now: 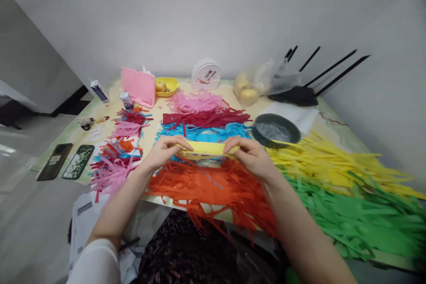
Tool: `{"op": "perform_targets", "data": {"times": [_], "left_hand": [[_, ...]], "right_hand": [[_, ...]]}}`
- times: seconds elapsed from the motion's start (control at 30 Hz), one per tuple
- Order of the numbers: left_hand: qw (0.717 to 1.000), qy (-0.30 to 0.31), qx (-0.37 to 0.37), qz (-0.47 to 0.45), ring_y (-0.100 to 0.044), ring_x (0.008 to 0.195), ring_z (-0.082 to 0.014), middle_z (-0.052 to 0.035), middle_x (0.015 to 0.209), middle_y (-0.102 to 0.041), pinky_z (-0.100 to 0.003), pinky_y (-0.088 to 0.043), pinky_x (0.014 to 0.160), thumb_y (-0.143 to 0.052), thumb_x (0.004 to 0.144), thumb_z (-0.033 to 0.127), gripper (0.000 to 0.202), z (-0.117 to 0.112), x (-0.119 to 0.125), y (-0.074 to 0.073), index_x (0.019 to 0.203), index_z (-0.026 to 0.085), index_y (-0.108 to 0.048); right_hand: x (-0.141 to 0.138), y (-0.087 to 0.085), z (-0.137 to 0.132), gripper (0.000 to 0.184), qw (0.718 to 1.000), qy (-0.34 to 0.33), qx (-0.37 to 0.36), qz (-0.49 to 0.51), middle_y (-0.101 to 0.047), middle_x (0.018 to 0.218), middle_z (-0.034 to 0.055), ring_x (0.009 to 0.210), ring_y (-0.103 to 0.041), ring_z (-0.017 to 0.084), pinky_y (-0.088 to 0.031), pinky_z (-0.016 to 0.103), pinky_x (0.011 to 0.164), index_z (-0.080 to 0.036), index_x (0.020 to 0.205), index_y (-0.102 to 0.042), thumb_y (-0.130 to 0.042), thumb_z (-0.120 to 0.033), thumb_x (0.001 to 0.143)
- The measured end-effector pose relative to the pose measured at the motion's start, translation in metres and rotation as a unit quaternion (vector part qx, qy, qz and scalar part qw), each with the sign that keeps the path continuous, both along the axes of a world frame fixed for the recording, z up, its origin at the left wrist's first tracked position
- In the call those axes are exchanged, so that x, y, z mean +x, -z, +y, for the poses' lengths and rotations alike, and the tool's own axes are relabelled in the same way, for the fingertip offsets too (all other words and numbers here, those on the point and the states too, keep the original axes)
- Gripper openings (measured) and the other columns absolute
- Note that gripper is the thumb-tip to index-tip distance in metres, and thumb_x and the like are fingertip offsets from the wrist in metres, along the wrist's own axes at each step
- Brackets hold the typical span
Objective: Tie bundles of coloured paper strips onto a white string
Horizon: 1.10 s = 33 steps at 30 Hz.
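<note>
On your left, two small mixed-colour clusters of strips (111,173) (128,128) lie on the patterned tablecloth (75,135), orange, blue, dark red and pink together: that looks like the finished end, though you can't tell whether they're tied. Into the middle, and the cut fringe sits sorted by colour: pink strips (196,103) farthest back, then dark red strips (206,118), blue strips (199,132) and, nearest you, orange strips (199,184). Plenty left there, by the look of it.

Here's the action! Your left hand (167,148) has thumb and fingers pinching one end of a yellow strip (207,148); your right hand (249,153) pinches the other. It's level between them, lifted over the line where blue meets orange. That piece seems mid-handling, not yet joined to anything. Out right, the yellow strips (329,164) and green strips (362,213) spread wide, and those look barely started.

Now the edges, left first: a dark phone (55,162) lies right by the left edge, the leaf-patterned phone (79,162) just beside it, so a sweep that way looks risky. In front of you, orange ends hang over the near edge; a sleeve could drag them. To the right, the dark green bowl (256,136) stands just beyond your right hand, tight against the blue and yellow, so lifting looks safer than sliding. Farther right, green runs out to the table's edge.
</note>
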<state>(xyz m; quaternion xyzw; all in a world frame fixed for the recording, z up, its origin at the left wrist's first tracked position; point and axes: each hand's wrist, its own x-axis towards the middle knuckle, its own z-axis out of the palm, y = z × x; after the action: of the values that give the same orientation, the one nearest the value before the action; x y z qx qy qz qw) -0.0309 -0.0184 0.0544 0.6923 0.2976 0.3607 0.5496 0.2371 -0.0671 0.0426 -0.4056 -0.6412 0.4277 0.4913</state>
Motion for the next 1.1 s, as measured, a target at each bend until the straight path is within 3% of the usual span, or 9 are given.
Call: {"op": "perform_targets", "data": {"times": [0.2, 0.33, 0.47, 0.6, 0.7, 0.8, 0.93, 1.03, 1.1], "left_hand": [[0.998, 0.001, 0.043, 0.048, -0.061, 0.079, -0.0163, -0.008, 0.09, -0.068, -0.026, -0.047, 0.072, -0.059, 0.08, 0.027, 0.02, 0.0, 0.001, -0.006, 0.082, 0.014, -0.074], [0.991, -0.066, 0.07, 0.096, -0.056, 0.07, -0.0144, -0.0031, 0.074, -0.063, -0.024, -0.042, 0.067, -0.064, 0.08, 0.04, 0.027, -0.003, 0.009, -0.007, 0.07, 0.014, -0.064], [0.981, -0.107, 0.121, 0.108, -0.051, 0.064, -0.012, 0.0007, 0.067, -0.057, -0.023, -0.039, 0.063, -0.067, 0.08, 0.038, 0.029, -0.007, 0.016, -0.005, 0.065, 0.016, -0.055], [0.973, -0.128, 0.156, 0.11, -0.055, 0.072, -0.0136, -0.0002, 0.078, -0.06, -0.024, -0.042, 0.067, -0.069, 0.08, 0.036, 0.021, -0.007, 0.015, -0.001, 0.082, 0.017, -0.059], [0.979, -0.113, 0.138, 0.103, -0.06, 0.086, -0.0175, -0.0046, 0.096, -0.064, -0.025, -0.046, 0.075, -0.071, 0.078, 0.034, 0.038, -0.003, 0.014, 0.0, 0.11, 0.018, -0.06], [0.986, -0.069, 0.08, 0.13, -0.061, 0.082, -0.0181, -0.0048, 0.091, -0.067, -0.026, -0.046, 0.072, -0.071, 0.076, 0.037, 0.035, 0.004, 0.014, -0.003, 0.103, 0.016, -0.066], [0.99, -0.054, 0.03, 0.13, -0.058, 0.069, -0.0144, -0.0009, 0.073, -0.063, -0.024, -0.043, 0.064, -0.067, 0.078, 0.04, 0.026, 0.009, 0.015, -0.005, 0.076, 0.014, -0.063], [0.994, -0.051, 0.009, 0.097, -0.06, 0.067, -0.014, 0.0014, 0.07, -0.062, -0.023, -0.044, 0.063, -0.069, 0.077, 0.038, 0.026, 0.007, 0.016, -0.004, 0.076, 0.017, -0.055], [0.996, -0.028, -0.024, 0.08, -0.061, 0.06, -0.0137, 0.0035, 0.066, -0.061, -0.023, -0.045, 0.059, -0.068, 0.079, 0.039, 0.026, 0.004, 0.016, -0.003, 0.08, 0.019, -0.05]], "right_hand": [[0.0, -0.006, 0.006, 0.026, 0.999, -0.009, 0.002, -0.031, -0.066, 0.078, 0.0041, 0.071, -0.059, 0.018, -0.045, 0.029, 0.066, -0.02, 0.072, -0.069, -0.061, -0.042, 0.085], [-0.004, -0.012, 0.006, 0.028, 0.997, -0.009, 0.022, -0.072, -0.067, 0.076, 0.0041, 0.073, -0.059, 0.019, -0.044, 0.029, 0.068, -0.02, 0.071, -0.067, -0.056, -0.041, 0.087], [-0.008, -0.01, 0.006, 0.025, 0.989, 0.039, 0.018, -0.14, -0.063, 0.07, 0.0015, 0.062, -0.053, 0.015, -0.039, 0.027, 0.059, -0.02, 0.071, -0.061, -0.06, -0.04, 0.086], [-0.009, -0.006, 0.007, 0.02, 0.987, 0.075, 0.016, -0.142, -0.063, 0.074, -0.0004, 0.061, -0.055, 0.015, -0.041, 0.026, 0.057, -0.021, 0.085, -0.057, -0.067, -0.038, 0.083], [-0.01, -0.008, 0.007, 0.029, 0.991, 0.049, 0.013, -0.127, -0.067, 0.084, 0.0019, 0.074, -0.063, 0.019, -0.047, 0.028, 0.066, -0.021, 0.111, -0.058, -0.063, -0.035, 0.085], [-0.01, -0.012, 0.007, 0.04, 0.985, 0.053, 0.022, -0.162, -0.07, 0.095, 0.0052, 0.084, -0.066, 0.022, -0.049, 0.031, 0.073, -0.021, 0.123, -0.059, -0.062, -0.034, 0.086], [-0.011, -0.017, 0.005, 0.034, 0.978, 0.068, 0.014, -0.199, -0.072, 0.099, 0.0054, 0.081, -0.066, 0.021, -0.05, 0.031, 0.072, -0.02, 0.115, -0.065, -0.06, -0.034, 0.085], [-0.011, -0.016, 0.004, 0.018, 0.973, 0.078, -0.011, -0.215, -0.07, 0.08, 0.0033, 0.068, -0.063, 0.019, -0.047, 0.028, 0.06, -0.02, 0.089, -0.067, -0.06, -0.036, 0.084], [-0.012, -0.014, 0.003, 0.019, 0.978, 0.072, -0.041, -0.189, -0.066, 0.069, 0.0015, 0.06, -0.06, 0.017, -0.044, 0.027, 0.054, -0.02, 0.078, -0.062, -0.061, -0.038, 0.083]]}}
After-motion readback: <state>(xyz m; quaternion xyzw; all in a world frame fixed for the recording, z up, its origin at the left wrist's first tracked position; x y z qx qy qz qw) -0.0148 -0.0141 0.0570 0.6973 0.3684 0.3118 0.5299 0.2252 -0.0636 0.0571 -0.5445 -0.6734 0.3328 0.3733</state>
